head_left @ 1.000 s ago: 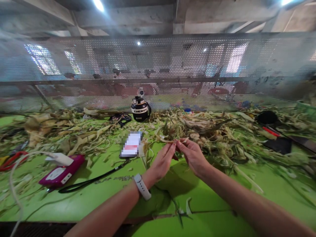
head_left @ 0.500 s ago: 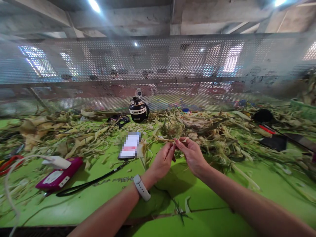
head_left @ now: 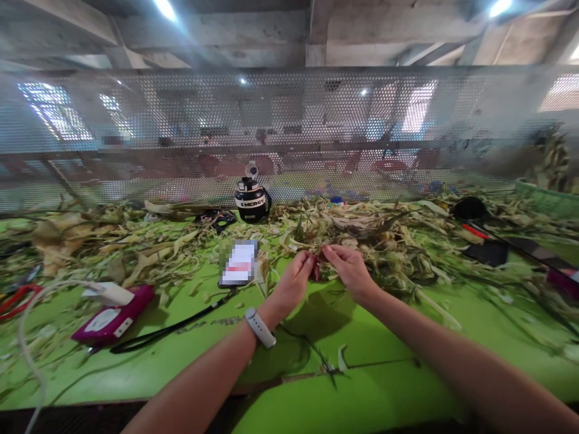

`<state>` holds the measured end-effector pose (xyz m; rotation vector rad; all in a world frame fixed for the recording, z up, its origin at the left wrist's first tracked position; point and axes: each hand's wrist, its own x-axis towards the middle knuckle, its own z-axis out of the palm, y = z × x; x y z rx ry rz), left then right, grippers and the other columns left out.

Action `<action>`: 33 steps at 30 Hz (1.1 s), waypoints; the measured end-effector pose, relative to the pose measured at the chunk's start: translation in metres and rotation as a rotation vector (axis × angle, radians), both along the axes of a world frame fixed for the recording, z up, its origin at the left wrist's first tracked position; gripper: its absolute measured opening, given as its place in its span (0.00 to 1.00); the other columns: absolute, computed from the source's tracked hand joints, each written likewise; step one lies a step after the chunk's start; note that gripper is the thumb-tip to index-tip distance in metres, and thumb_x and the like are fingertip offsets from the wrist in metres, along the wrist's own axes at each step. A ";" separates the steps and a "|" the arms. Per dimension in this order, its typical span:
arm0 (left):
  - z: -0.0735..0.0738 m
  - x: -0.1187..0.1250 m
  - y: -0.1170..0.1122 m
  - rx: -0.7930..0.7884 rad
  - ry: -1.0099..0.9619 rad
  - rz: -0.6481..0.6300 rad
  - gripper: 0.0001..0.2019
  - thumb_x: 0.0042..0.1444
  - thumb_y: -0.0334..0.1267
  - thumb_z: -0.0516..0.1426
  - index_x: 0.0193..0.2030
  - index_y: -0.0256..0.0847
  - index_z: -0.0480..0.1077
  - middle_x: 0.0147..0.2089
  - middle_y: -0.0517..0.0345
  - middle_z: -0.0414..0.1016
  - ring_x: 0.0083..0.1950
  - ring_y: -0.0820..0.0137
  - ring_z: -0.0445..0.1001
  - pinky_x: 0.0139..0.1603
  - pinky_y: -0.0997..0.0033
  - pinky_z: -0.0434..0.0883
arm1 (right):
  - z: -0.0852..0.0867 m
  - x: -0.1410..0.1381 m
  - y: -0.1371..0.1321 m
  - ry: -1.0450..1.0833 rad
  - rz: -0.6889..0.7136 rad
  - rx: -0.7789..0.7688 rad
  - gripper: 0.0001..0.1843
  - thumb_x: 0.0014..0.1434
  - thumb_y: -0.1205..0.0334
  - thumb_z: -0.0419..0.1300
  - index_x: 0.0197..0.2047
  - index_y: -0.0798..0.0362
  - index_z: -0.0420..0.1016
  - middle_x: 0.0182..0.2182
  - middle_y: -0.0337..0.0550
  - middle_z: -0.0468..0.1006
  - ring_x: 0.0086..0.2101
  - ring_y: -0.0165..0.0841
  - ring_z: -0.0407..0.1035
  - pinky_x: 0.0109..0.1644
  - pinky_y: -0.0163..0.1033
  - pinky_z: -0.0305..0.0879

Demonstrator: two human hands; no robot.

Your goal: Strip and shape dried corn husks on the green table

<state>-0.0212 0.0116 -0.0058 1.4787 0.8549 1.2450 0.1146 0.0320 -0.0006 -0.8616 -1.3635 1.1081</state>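
Note:
My left hand [head_left: 293, 283] is closed in a pinch just above the green tabletop [head_left: 357, 337], its wrist wearing a pale watch [head_left: 260, 328]. From its fingertips hangs a small dark-red piece [head_left: 315, 271], too small and blurred to name. Close beside it, my right hand [head_left: 351, 271] has thumb and fingers pressed together; what lies between them is hidden. Right behind both hands spreads a heap of dried corn husks [head_left: 384, 241], pale strips and stringy bits tangled together.
A phone [head_left: 239, 263] on a black strap lies left of my hands. Farther left are a magenta power bank [head_left: 111, 319] with a white plug and red-handled scissors [head_left: 20, 303]. A black jug [head_left: 251, 202] stands before the perforated screen [head_left: 289, 114]. A green basket [head_left: 545, 198] is at far right.
The pale husk strip between my fingertips no longer shows there. The dark-red piece is more exposed, and my fingertips are slightly farther apart. The view has shifted a little.

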 end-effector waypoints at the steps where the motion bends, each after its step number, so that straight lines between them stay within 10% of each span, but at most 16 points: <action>1: 0.000 0.000 0.001 -0.011 -0.022 0.016 0.14 0.56 0.48 0.51 0.27 0.39 0.60 0.25 0.63 0.62 0.28 0.74 0.60 0.33 0.73 0.61 | 0.001 0.000 0.000 -0.044 -0.019 0.035 0.19 0.47 0.45 0.61 0.24 0.54 0.73 0.20 0.36 0.71 0.26 0.28 0.64 0.32 0.35 0.62; 15: 0.006 -0.020 0.018 -0.129 -0.371 0.064 0.11 0.49 0.43 0.59 0.34 0.37 0.69 0.26 0.63 0.67 0.29 0.78 0.65 0.35 0.77 0.65 | 0.010 0.014 0.013 -0.118 -0.110 0.032 0.16 0.48 0.49 0.61 0.24 0.54 0.75 0.23 0.39 0.76 0.26 0.29 0.68 0.33 0.35 0.63; 22: 0.011 -0.029 0.027 -0.029 -0.429 0.146 0.07 0.51 0.39 0.58 0.33 0.36 0.70 0.21 0.66 0.62 0.24 0.80 0.60 0.29 0.80 0.62 | 0.020 0.024 0.009 -0.695 0.216 0.120 0.12 0.51 0.56 0.59 0.27 0.55 0.77 0.21 0.39 0.75 0.22 0.28 0.65 0.27 0.33 0.57; 28: 0.019 -0.033 0.026 -0.013 -0.475 0.267 0.08 0.51 0.39 0.58 0.32 0.36 0.69 0.20 0.66 0.60 0.23 0.80 0.58 0.25 0.80 0.61 | 0.032 0.037 0.011 -1.171 -0.126 0.285 0.10 0.54 0.59 0.57 0.32 0.53 0.77 0.31 0.43 0.78 0.30 0.32 0.68 0.30 0.32 0.55; 33: 0.021 -0.035 0.025 -0.006 -0.503 0.289 0.07 0.51 0.39 0.58 0.31 0.37 0.69 0.21 0.66 0.60 0.23 0.80 0.58 0.25 0.81 0.61 | 0.017 0.035 0.014 -1.381 -0.001 0.198 0.13 0.51 0.51 0.59 0.30 0.53 0.76 0.30 0.43 0.78 0.31 0.34 0.69 0.28 0.32 0.54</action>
